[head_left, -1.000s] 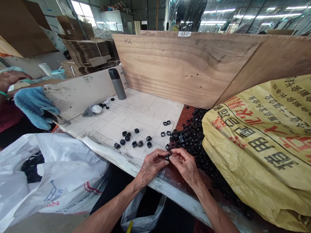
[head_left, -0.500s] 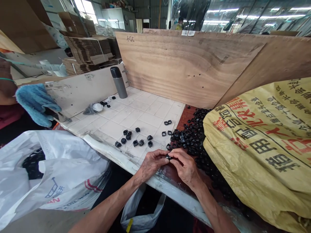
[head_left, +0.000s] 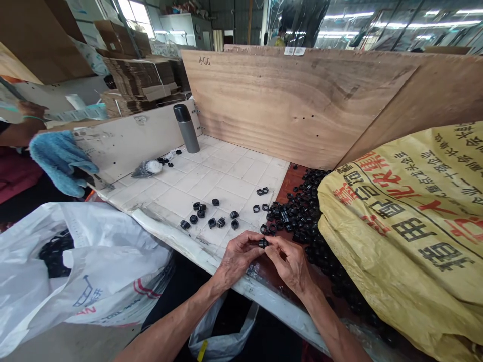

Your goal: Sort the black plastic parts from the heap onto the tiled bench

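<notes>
Between my two hands is a small black plastic ring-shaped part (head_left: 263,243), held over the front edge of the table. My left hand (head_left: 238,255) pinches it from the left with thumb and fingertips. From the other side, the thumb and forefinger of my right hand (head_left: 290,259) close on the same part, hiding some of it. A heap of similar black parts (head_left: 298,213) lies just beyond my right hand. Several loose black parts (head_left: 202,211) are scattered on the pale tabletop (head_left: 211,176) ahead of my left hand.
A large yellow sack (head_left: 407,221) borders the heap on the right. Upright wooden boards (head_left: 287,105) close off the back. A grey flask (head_left: 187,131) stands at the rear left, near a small plastic bag (head_left: 147,169). White sacks (head_left: 113,271) and a blue cloth (head_left: 62,161) are at left, beside another person's arm.
The black part shows more between my fingers, and my right fingertips have shifted slightly on it. At far left, the other person's arm has moved. The view has shifted a little.
</notes>
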`<act>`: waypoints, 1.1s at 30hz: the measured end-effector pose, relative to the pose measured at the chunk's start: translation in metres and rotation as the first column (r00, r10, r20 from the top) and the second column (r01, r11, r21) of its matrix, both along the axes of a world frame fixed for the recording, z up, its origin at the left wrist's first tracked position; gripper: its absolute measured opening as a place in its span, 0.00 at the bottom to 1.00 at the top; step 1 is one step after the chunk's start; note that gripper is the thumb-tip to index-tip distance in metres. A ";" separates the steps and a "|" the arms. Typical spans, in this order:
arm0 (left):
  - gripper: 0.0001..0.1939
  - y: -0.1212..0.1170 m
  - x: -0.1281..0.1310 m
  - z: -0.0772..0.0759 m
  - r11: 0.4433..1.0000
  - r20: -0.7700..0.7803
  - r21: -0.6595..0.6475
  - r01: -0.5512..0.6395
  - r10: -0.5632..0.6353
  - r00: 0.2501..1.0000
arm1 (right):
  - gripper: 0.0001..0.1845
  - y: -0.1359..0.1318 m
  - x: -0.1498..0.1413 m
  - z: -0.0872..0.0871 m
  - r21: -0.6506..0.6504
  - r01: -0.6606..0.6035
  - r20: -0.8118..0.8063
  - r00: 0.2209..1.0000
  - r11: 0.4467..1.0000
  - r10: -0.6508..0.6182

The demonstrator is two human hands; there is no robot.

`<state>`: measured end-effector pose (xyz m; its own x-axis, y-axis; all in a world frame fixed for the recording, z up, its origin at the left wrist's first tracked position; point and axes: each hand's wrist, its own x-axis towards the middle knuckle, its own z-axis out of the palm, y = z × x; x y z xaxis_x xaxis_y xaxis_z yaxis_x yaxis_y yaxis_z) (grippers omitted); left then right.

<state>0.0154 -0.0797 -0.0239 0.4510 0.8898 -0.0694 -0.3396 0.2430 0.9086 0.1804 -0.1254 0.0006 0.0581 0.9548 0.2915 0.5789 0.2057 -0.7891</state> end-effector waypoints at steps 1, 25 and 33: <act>0.16 0.000 0.000 0.000 1.000 0.004 -0.004 0.002 -0.002 1.000 | 0.15 0.000 0.000 0.002 -0.007 0.010 -0.007 1.000 1.000 -0.010; 0.17 0.000 -0.001 0.003 0.999 0.016 -0.050 -0.004 0.005 1.000 | 0.11 0.000 0.003 0.001 -0.034 -0.038 0.018 0.999 0.999 0.039; 0.18 0.000 -0.001 0.004 0.999 0.026 -0.047 0.020 -0.018 0.999 | 0.12 0.001 0.004 -0.003 -0.054 0.010 0.027 1.000 0.998 -0.009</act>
<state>0.0140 -0.0799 -0.0199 0.4699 0.8771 -0.0992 -0.3578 0.2920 0.8870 0.1839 -0.1240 -0.0021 0.0605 0.9687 0.2406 0.6014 0.1570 -0.7834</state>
